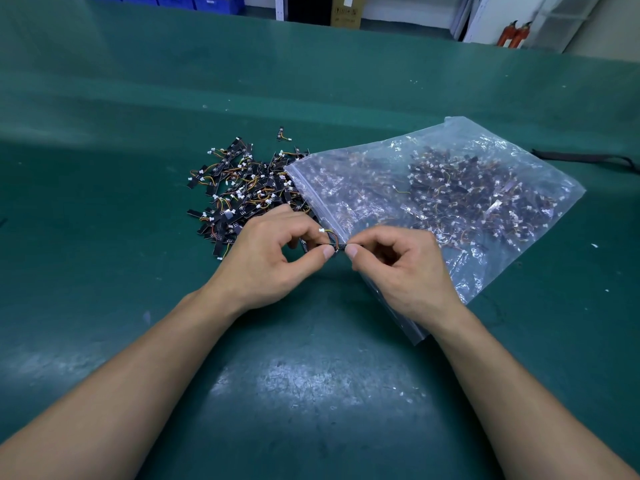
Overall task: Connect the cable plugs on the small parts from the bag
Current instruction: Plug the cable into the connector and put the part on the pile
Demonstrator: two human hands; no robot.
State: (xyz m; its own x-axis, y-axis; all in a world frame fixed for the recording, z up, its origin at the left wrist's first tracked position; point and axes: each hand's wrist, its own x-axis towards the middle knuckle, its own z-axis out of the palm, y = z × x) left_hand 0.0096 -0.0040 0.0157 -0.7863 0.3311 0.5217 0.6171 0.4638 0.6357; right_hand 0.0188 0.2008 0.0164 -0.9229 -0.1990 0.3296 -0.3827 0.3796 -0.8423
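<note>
Head cam: left hand and right hand both pinch one small part just below frame centre, with its white plug sticking up loose at 11 o'clock. My guess is that yanking those thin wires tears them, or the part slips into the pile at 10 o'clock.

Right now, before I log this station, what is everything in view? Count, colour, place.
table: one, green, fills the view.
bag: one, clear plastic, on the table right of centre, full of small parts.
parts pile: too many to count, black with orange-yellow wires and white plugs, at the bag's mouth.
stray part: one, black, just beyond the pile.
held part: one, black, white plug, between the hands.
strap: one, black, far right on the table.
bins: several, blue, top left.
box: one, brown cardboard, top centre.
extinguishers: two, red, top right.
left hand: pinches the held part.
right hand: pinches its other end.
</note>
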